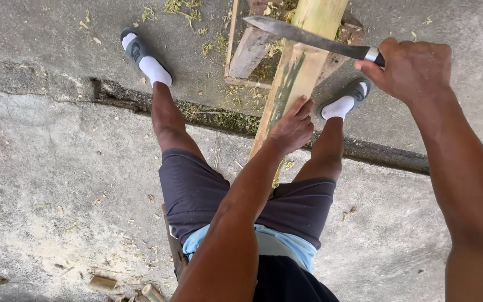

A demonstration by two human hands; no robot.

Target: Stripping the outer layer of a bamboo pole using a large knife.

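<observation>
Bamboo pole (300, 67) is running away from me while I am bracing it with my left hand (293, 127), right-hand (412, 67) fingers gripping the knife (308, 37) laid across it.

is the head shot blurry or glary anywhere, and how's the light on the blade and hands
Head view: soft, even daylight with no hard shadows on the concrete; no strong glare, only a dull sheen along the knife blade; the right hand on the handle and the left hand on the bamboo pole look sharp; the near forearms loom large from wide-angle distortion.
</observation>
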